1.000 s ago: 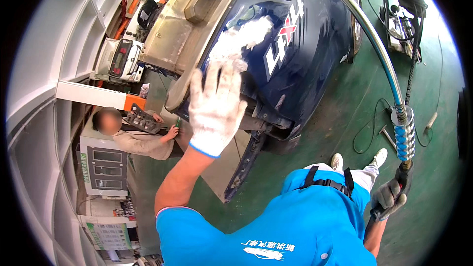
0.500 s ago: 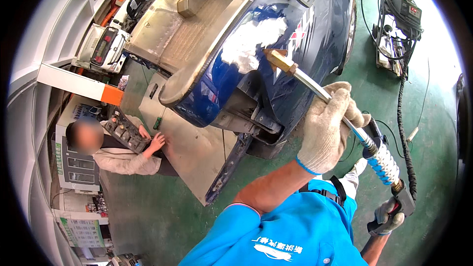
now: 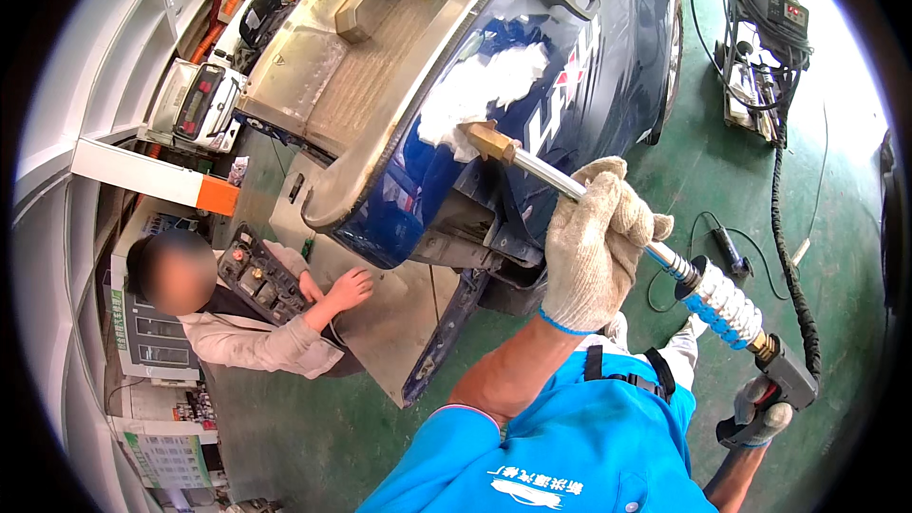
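Note:
Both my hands, in off-white knit gloves, hold a long spot-welding dent puller [image 3: 730, 309] with a silver rod, a ribbed blue-and-white slide weight and a dark pistol grip. My left hand [image 3: 597, 247] is wrapped round the rod ahead of the weight. My right hand [image 3: 763, 415] is closed on the pistol grip at lower right. The brass tip [image 3: 491, 142] is over the lower edge of a shiny bare-metal patch [image 3: 484, 90] on the dark blue truck bed side [image 3: 617, 66]; whether it touches, I cannot tell.
On the left, a person [image 3: 261, 351] crouches by a pale lowered panel [image 3: 385, 347], near a dark tray of parts [image 3: 261, 275]. A wheeled welder cart [image 3: 760, 57] stands at upper right, its thick black cable [image 3: 781, 209] running to the grip. A handheld tool [image 3: 731, 252] lies on the green floor.
The brass tip has moved left and down, from beside the decal to the bare patch's lower edge. My left hand has shifted left with the rod. The crouching person has moved rightward.

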Demonstrator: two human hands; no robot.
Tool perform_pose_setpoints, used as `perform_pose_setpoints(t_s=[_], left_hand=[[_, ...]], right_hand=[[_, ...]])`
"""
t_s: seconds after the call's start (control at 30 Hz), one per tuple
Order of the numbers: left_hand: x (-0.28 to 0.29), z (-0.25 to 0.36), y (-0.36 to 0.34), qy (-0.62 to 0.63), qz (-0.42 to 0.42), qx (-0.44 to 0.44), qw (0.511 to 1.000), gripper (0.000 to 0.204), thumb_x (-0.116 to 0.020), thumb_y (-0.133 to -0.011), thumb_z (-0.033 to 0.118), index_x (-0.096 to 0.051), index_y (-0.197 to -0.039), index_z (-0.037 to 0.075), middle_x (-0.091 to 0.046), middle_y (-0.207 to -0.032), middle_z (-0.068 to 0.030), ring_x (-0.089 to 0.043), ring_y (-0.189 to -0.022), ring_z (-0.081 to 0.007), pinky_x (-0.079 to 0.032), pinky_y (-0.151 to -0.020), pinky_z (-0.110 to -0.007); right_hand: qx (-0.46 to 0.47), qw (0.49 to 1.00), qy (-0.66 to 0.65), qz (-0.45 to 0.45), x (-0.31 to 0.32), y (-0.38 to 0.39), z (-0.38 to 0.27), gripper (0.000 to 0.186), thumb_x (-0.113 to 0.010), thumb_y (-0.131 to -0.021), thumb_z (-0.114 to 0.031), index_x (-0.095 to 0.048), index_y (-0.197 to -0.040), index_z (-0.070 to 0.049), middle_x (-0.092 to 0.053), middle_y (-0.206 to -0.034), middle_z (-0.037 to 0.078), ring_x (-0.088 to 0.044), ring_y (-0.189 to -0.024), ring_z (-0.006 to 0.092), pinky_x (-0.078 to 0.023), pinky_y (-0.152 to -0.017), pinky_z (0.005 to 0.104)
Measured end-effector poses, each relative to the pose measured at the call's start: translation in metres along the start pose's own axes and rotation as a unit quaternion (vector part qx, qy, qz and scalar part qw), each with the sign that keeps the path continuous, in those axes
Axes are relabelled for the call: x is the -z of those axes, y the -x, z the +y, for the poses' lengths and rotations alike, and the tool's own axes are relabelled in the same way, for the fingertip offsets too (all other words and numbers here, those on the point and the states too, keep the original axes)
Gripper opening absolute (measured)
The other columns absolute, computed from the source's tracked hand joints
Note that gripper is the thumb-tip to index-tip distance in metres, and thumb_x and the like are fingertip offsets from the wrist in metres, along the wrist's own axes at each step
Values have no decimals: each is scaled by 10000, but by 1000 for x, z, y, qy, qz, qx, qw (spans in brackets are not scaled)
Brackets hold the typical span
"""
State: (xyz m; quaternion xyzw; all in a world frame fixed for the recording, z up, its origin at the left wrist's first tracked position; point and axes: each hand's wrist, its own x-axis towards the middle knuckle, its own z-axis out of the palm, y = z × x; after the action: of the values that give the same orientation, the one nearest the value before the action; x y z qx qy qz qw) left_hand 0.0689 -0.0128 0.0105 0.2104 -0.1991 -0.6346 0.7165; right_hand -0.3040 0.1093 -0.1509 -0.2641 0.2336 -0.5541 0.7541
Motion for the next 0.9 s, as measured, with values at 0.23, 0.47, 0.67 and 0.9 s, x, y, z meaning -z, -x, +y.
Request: perform_pose_setpoints(t_s=[0.23, 0.47, 0.67, 0.9], left_hand=[[-2, 2, 1, 3, -1, 4, 1000, 229, -493, -1123, 190, -626, -1259, 63, -508, -766, -22, -590, -721, -176, -596, -887, -489], [1, -8, 1, -10, -31, -16, 999, 295, -512, -1116, 212, -580, -1355, 53, -678, -951, -90, -711, -952, -244, -585, -1023, -501], [-15, -76, 20, -5, -79, 24, 997, 362, -596, -1078, 201, -538, -1397, 39, -701, -1000, -125, -695, -974, -239, -555, -976, -445], [-5, -40, -7, 33, -77, 9, 996, 321, -529, -1110, 248, -599, -1296, -5, -633, -771, -72, -659, -724, -181, -577, -915, -467]], right_hand=[[-13, 999, -31, -6, 4, 3, -2, 579, -884, -785, -378, -626, -991, 98, -604, -616, 136, -517, -415, 199, -403, -386, 339], [-18, 1000, 15, -8, 10, 4, -17, 623, -902, -765, -394, -594, -1075, 50, -616, -652, 107, -527, -416, 189, -425, -379, 324], [24, 996, -20, 86, 16, 12, -15, 907, -950, -734, -292, -481, -1407, 95, -711, -1040, 236, -602, -488, 226, -479, -407, 313], [20, 998, -11, 65, 27, 16, -23, 953, -955, -726, -347, -475, -1438, 64, -712, -1086, 214, -637, -563, 215, -487, -424, 293]])
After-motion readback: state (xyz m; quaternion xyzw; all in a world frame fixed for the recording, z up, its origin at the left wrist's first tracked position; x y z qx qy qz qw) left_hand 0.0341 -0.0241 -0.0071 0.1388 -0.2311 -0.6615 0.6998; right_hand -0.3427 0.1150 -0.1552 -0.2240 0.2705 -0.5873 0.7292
